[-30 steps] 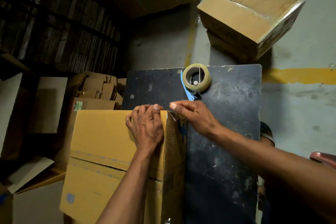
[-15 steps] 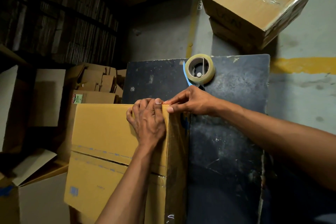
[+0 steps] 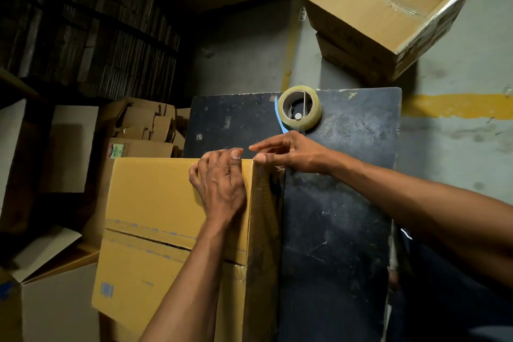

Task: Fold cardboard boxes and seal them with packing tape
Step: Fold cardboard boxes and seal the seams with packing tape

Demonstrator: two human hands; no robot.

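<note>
At the lower centre of the frame a yellow cardboard box (image 3: 155,203) stands against the left edge of a dark, scuffed table (image 3: 341,203), its top flaps closed with a seam running across the near half. The left hand (image 3: 222,183) lies on the box top at the far right corner, fingers curled over the far edge and pressing down, gripping that edge. The right hand (image 3: 294,153) reaches in from the right side of the frame, just past the same corner; its thumb and fingers are extended toward the left hand, thumb tip at the box corner. Whether it pinches tape there cannot be told. A strip of clear tape shows glossy down the box's right face. A tape dispenser (image 3: 299,110) with a clear roll and blue frame rests on the far table edge, just beyond the right hand. At the upper right, two sealed brown boxes (image 3: 385,5) sit stacked on the concrete floor (image 3: 458,147).
</note>
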